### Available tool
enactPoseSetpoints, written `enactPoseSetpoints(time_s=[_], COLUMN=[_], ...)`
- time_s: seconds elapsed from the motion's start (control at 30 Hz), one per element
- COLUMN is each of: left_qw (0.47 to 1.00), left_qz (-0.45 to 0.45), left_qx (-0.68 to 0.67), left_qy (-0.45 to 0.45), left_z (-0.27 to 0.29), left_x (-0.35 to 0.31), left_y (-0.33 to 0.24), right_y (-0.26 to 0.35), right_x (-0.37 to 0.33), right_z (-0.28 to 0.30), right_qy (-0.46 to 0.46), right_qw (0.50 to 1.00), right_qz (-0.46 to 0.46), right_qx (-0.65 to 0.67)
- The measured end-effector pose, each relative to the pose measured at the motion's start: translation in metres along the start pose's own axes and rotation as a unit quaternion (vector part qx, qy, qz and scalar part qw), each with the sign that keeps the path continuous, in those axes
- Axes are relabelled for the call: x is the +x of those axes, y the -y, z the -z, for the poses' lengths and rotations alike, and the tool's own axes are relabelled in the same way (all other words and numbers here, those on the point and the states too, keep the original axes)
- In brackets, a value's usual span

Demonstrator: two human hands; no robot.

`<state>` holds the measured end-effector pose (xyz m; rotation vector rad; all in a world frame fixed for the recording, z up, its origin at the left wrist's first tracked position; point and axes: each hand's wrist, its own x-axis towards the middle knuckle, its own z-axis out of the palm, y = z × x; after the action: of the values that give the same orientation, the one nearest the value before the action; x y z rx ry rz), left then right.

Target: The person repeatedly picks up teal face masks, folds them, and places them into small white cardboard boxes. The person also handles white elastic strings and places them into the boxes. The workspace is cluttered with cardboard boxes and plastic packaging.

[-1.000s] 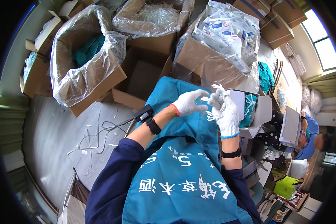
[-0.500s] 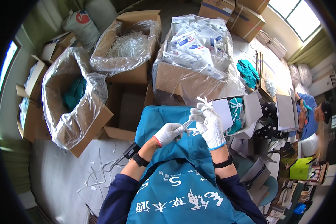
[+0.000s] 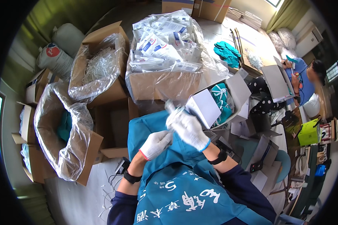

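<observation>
My left hand (image 3: 156, 144), in a white knit glove with a red cuff, is closed over my lap with its fingertips against my right hand. My right hand (image 3: 188, 130), in a white glove with a blue cuff, is curled and partly smeared by motion. Between and above the fingers shows a blurred bundle of thin pale strands (image 3: 170, 107); its lower part is hidden by the gloves. Beneath both hands lies my blue-green apron (image 3: 146, 129) with white lettering. Just right of my right hand stands an open white box (image 3: 203, 110) holding green cloth items with white ties (image 3: 222, 101).
A plastic-lined carton (image 3: 165, 85) of packaged pouches stands ahead. To its left are a lined carton of clear strands (image 3: 101, 69), a brown carton (image 3: 114, 129) and a lined carton with green items (image 3: 87, 157). At right a co-worker (image 3: 306, 80) sits at a table.
My head view has turned, so the cartons sit further left. Both hands have drawn together; my right hand has tipped leftward over the strands, which were stretched between the hands before.
</observation>
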<state>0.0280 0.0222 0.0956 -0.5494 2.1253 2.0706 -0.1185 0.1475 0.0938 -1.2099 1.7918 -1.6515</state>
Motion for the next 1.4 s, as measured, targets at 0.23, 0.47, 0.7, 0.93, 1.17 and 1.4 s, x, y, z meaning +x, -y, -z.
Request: enactPoseSetpoints(time_s=[0.23, 0.47, 0.7, 0.93, 1.17, 1.4], left_qw=[0.983, 0.951, 0.98, 0.826, 0.921, 0.922], left_qz=[-0.083, -0.151, -0.153, -0.066, -0.005, -0.001], left_qx=[0.114, 0.11, 0.06, -0.555, -0.389, -0.346], left_qy=[0.119, 0.248, 0.113, -0.076, 0.033, 0.177], left_z=[0.001, 0.01, 0.081, 0.105, -0.026, -0.029], left_x=[-0.043, -0.087, -0.115, -0.057, 0.039, 0.019], left_y=[-0.021, -0.062, -0.036, -0.021, -0.008, 0.005], right_y=[0.046, 0.087, 0.072, 0.079, 0.064, 0.041], right_x=[-0.043, -0.068, -0.082, -0.016, 0.011, 0.016], right_z=[0.015, 0.018, 0.053, 0.085, 0.053, 0.055], right_qy=[0.292, 0.398, 0.343, -0.049, 0.035, -0.044], right_qw=[0.943, 0.867, 0.91, 0.751, 0.691, 0.699], right_qz=[-0.144, -0.172, 0.017, -0.358, -0.284, -0.302], right_qx=[-0.065, 0.245, 0.231, 0.553, 0.664, 0.647])
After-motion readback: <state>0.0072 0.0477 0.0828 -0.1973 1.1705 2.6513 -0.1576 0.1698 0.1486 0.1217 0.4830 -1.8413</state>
